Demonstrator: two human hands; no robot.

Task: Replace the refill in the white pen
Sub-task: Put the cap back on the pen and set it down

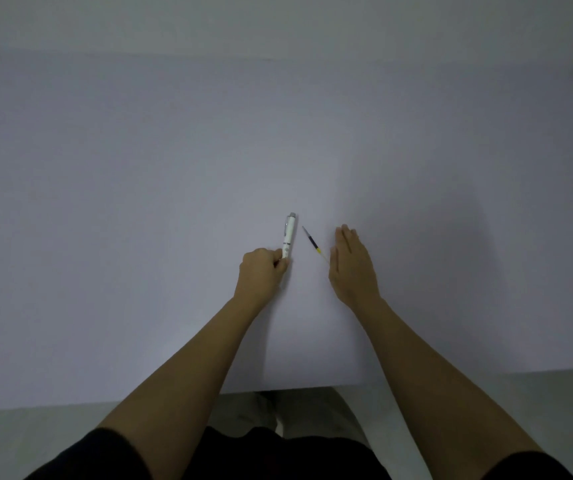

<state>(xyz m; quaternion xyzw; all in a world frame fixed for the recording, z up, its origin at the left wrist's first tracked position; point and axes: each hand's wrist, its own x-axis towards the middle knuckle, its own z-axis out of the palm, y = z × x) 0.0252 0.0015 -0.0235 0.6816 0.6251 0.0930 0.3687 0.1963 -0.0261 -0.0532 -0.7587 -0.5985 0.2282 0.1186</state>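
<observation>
A white pen [289,234] with a grey cap end lies on the pale table, pointing away from me. My left hand [261,271] has its fingers curled around the pen's near end. Just right of the pen lies a thin refill [313,244], dark along most of its length with a yellow band near its near end. My right hand [351,265] rests flat beside the refill, fingers stretched out; its thumb side is at the refill's near tip, and I cannot tell if it touches.
The pale lilac table [174,202] spreads wide on all sides of the hands. Its near edge [299,389] runs just above my lap, and a grey wall rises behind its far edge.
</observation>
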